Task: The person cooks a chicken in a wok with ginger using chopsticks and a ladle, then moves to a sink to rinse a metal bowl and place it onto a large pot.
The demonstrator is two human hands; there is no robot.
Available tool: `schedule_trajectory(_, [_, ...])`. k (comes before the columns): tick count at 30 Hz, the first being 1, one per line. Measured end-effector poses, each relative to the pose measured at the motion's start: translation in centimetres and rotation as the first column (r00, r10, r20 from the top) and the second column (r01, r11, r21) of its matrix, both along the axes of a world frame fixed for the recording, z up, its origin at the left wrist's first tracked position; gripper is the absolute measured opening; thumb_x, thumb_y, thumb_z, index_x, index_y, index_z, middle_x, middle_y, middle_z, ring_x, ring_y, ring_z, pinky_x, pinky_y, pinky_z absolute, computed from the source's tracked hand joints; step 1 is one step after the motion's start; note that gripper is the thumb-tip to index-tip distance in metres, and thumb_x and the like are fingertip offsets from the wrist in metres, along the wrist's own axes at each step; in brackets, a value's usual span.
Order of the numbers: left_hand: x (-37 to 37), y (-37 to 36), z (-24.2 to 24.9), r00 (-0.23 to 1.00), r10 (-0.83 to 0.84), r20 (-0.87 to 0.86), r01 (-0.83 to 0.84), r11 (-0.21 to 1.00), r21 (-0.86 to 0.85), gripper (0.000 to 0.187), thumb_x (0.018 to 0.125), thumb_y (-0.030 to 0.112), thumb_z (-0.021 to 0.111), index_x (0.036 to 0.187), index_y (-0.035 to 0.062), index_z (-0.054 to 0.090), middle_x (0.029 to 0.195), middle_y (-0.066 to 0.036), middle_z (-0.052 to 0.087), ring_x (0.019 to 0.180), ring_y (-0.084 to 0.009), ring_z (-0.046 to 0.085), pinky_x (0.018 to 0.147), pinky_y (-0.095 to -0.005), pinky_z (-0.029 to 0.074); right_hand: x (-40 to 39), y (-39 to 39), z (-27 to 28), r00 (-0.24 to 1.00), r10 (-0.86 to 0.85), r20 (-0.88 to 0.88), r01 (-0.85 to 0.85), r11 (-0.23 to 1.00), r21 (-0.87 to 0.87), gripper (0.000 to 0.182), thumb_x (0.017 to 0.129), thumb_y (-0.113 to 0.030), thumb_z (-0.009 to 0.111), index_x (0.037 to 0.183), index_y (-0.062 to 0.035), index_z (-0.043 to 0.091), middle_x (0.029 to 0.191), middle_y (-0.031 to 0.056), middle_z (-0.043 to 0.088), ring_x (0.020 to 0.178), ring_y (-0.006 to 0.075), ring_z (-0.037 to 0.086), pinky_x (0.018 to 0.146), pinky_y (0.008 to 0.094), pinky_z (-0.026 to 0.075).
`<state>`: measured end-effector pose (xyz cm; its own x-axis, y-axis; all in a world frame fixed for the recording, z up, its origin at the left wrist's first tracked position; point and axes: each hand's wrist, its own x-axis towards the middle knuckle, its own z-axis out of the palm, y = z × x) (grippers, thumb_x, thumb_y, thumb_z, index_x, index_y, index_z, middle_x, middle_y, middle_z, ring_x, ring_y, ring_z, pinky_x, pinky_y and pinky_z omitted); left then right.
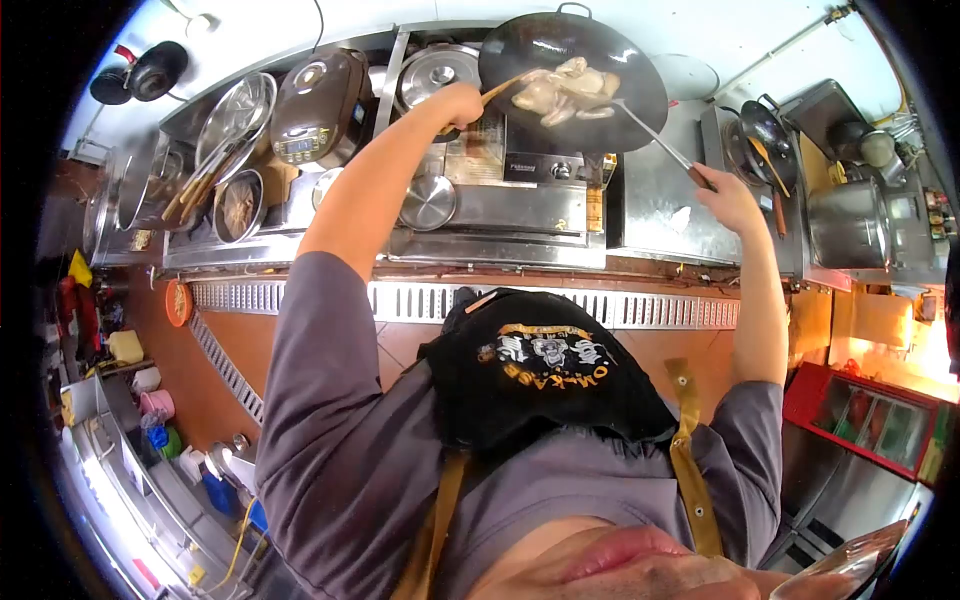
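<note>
Head view: as far as readable text goes, the black apron (555, 400) is printed with yellow lettering that looks like "OMAKASE", seen upside down. A small brand label is carried on the stove panel (543, 168), but it's too tiny to be made out for sure, same with the display on the rice cooker (322, 108).

The pale poultry (545, 98) is sitting in the big dark wok (640, 85), with a bit of haze over it. A tan utensil (508, 83) is gripped in the curled left hand (460, 103), and a metal-shafted tool (650, 132) is clasped by the right hand (730, 200); both tips are held at the meat.

The lidded pot (440, 75) is partly blocked by the left hand. Over on the right, a stockpot (848, 225) is parked.
</note>
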<state>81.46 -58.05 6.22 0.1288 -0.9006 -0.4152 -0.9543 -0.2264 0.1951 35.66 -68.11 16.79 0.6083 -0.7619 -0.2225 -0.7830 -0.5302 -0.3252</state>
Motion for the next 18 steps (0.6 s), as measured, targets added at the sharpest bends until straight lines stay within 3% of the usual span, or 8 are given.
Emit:
schedule_trajectory(5, [1.9,0.0,-2.3,0.992,-0.118,0.036,0.119,0.992,-0.03,0.032,0.085,0.022,0.056,0.074,-0.0047,0.069,0.076,-0.02,0.068,0.069,-0.0318,0.067,0.068,-0.0448,0.052,1.2,0.9,-0.6,0.978,-0.04,-0.205,0.006,0.987,-0.163,0.039,0.082,-0.019,0.058,0.121,-0.0152,0.061,0.108,0.0191,0.064,0.101,0.038,0.06,0.083,0.0434,0.047])
schedule_trajectory(10, [3.4,2.3,-3.6,0.968,-0.25,0.012,0.248,0.956,-0.156,0.031,0.087,0.026,0.055,0.088,-0.0032,0.066,0.07,-0.016,0.066,0.062,-0.0238,0.066,0.06,-0.0407,0.051,6.3,3.6,-5.7,0.946,-0.215,-0.241,0.173,0.968,-0.184,0.039,0.084,-0.022,0.055,0.122,-0.0211,0.06,0.109,0.0165,0.065,0.102,0.0385,0.06,0.083,0.0447,0.048])
schedule_trajectory(12, [2.8,5.9,-3.2,0.915,0.088,-0.394,-0.205,0.942,-0.265,0.029,0.088,0.026,0.056,0.096,-0.0014,0.063,0.066,-0.01,0.062,0.056,-0.0196,0.061,0.055,-0.0356,0.049,5.7,5.7,-6.2,0.953,-0.259,-0.154,0.227,0.954,-0.197,0.044,0.082,-0.022,0.058,0.126,-0.0201,0.058,0.106,0.0159,0.067,0.102,0.0392,0.06,0.084,0.0457,0.048])
schedule_trajectory(14, [0.8,10.7,-0.7,0.742,0.231,-0.63,-0.422,0.89,-0.171,0.026,0.088,0.025,0.058,0.093,-0.0002,0.061,0.063,-0.006,0.058,0.053,-0.0155,0.055,0.052,-0.0321,0.045,2.4,6.6,-7.4,0.959,-0.279,-0.047,0.269,0.95,-0.162,0.047,0.083,-0.02,0.06,0.129,-0.0173,0.056,0.1,0.0154,0.068,0.094,0.0353,0.063,0.078,0.043,0.049])
schedule_trajectory(15, [0.1,12.5,-1.8,0.733,0.176,-0.657,-0.467,0.833,-0.297,0.026,0.088,0.027,0.06,0.09,0.0009,0.06,0.061,-0.003,0.055,0.051,-0.0124,0.052,0.05,-0.0302,0.042,1.2,7.3,-7.8,0.955,-0.29,0.057,0.295,0.947,-0.13,0.05,0.083,-0.018,0.062,0.132,-0.0145,0.054,0.094,0.0149,0.069,0.086,0.0314,0.066,0.073,0.0403,0.051])
schedule_trajectory(16, [-0.8,14.4,-1.4,0.575,0.273,-0.771,-0.561,0.818,-0.129,0.025,0.089,0.028,0.062,0.089,0.0029,0.06,0.06,-0.001,0.053,0.051,-0.0103,0.05,0.048,-0.0285,0.04,0.9,8.7,-7.7,0.952,-0.302,0.055,0.306,0.944,-0.126,0.05,0.083,-0.018,0.062,0.132,-0.0145,0.054,0.094,0.0149,0.069,0.086,0.0314,0.066,0.073,0.0403,0.051])
schedule_trajectory(17, [-1.9,15.8,-3.3,0.52,0.287,-0.804,-0.648,0.747,-0.152,0.022,0.089,0.027,0.063,0.089,0.0057,0.06,0.058,0.002,0.051,0.049,-0.0086,0.047,0.046,-0.0256,0.038,1.0,10.2,-7.2,0.878,-0.441,0.186,0.429,0.897,0.105,0.052,0.083,-0.015,0.064,0.133,-0.0113,0.053,0.089,0.0124,0.067,0.077,0.0239,0.064,0.066,0.0356,0.049])
schedule_trajectory(18, [-3.2,17.1,-4.1,0.281,0.353,-0.892,-0.731,0.682,0.04,0.021,0.09,0.027,0.063,0.091,0.0066,0.061,0.058,0.003,0.05,0.048,-0.0068,0.046,0.044,-0.0231,0.036,1.2,11.6,-7.0,0.763,-0.586,0.274,0.493,0.801,0.341,0.054,0.083,-0.012,0.066,0.134,-0.0082,0.052,0.084,0.0099,0.066,0.068,0.0164,0.062,0.059,0.031,0.048])
